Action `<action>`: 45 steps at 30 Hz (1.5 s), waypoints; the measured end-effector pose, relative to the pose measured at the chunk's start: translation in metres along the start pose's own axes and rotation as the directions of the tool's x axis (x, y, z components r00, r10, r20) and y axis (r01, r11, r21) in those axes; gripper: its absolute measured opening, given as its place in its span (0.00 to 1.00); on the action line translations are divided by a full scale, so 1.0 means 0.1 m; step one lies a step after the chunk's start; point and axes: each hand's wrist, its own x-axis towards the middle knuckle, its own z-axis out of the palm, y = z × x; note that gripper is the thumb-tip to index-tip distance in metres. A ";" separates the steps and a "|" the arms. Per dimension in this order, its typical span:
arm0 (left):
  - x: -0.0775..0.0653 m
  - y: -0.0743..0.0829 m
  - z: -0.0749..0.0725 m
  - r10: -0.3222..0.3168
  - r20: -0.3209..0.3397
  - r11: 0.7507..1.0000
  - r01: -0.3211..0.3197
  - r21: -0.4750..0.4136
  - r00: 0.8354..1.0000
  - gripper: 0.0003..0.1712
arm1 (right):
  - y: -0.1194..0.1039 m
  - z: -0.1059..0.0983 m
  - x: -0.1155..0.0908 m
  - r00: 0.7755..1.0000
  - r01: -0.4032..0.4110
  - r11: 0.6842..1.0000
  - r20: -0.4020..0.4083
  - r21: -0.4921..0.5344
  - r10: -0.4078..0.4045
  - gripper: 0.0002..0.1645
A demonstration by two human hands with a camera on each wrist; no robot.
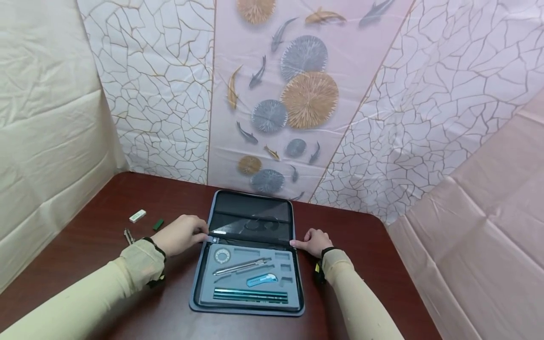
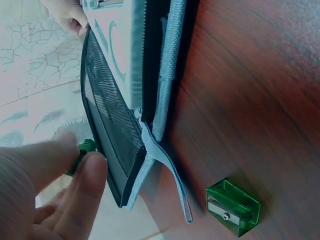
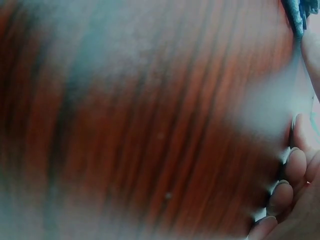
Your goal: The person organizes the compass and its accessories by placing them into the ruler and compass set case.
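An unfolded zip case (image 1: 197,293) lies on the table, its dark mesh lid (image 1: 250,215) at the far side. Its grey tray (image 1: 208,297) carries a white ring-shaped disc (image 1: 222,256), a silver compass (image 1: 242,267), a blue utility knife (image 1: 261,280) and several dark green pencils (image 1: 250,295). My left hand (image 1: 182,234) is beside the hinge on the left; in the left wrist view its thumb and finger pinch a small green piece (image 2: 87,146), mostly hidden. Across from it, my right hand (image 1: 314,242) touches the case's right edge with its thumb, the other fingers loosely bent.
Left of the case, a white eraser (image 1: 137,216), a green pencil sharpener (image 2: 232,207) and a small metal piece (image 1: 129,236) lie on the brown table (image 1: 352,226). A pale strap (image 2: 172,175) sticks out from the case's corner. Patterned cloth (image 1: 272,94) hangs behind the table.
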 end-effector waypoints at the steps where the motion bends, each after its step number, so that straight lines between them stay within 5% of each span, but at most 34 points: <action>1: 0.01 -0.01 0.01 0.000 0.000 1.000 0.000 0.006 1.000 0.03 | 0.02 0.01 0.00 1.000 0.002 1.000 -0.002 0.001 -0.002 0.38; 9: 0.05 0.02 0.10 -0.001 -0.006 1.000 0.001 0.027 1.000 0.09 | 0.03 0.01 0.00 1.000 -0.001 1.000 -0.007 0.011 0.001 0.38; 15: 0.14 0.21 0.16 -0.028 0.055 0.998 0.025 0.059 0.998 0.08 | 0.02 0.01 0.01 1.000 -0.016 1.000 -0.013 0.007 0.016 0.38; 21: 0.35 0.59 0.35 0.108 0.074 0.988 -0.115 0.104 0.991 0.12 | 0.04 0.01 0.03 1.000 -0.020 1.000 -0.016 -0.005 0.020 0.37; 30: 0.64 1.19 0.84 0.295 0.187 0.953 -0.303 0.014 0.937 0.14 | 0.01 0.01 0.02 1.000 -0.026 1.000 -0.002 -0.007 0.026 0.37; 39: 0.64 1.40 1.08 0.382 0.296 0.917 -0.399 -0.003 0.875 0.15 | -0.03 -0.01 0.00 1.000 -0.005 1.000 -0.002 -0.030 0.005 0.37; 45: 0.66 1.44 1.23 0.393 0.289 0.896 -0.434 0.092 0.873 0.15 | -0.03 -0.01 -0.02 1.000 0.009 1.000 0.002 -0.024 -0.009 0.36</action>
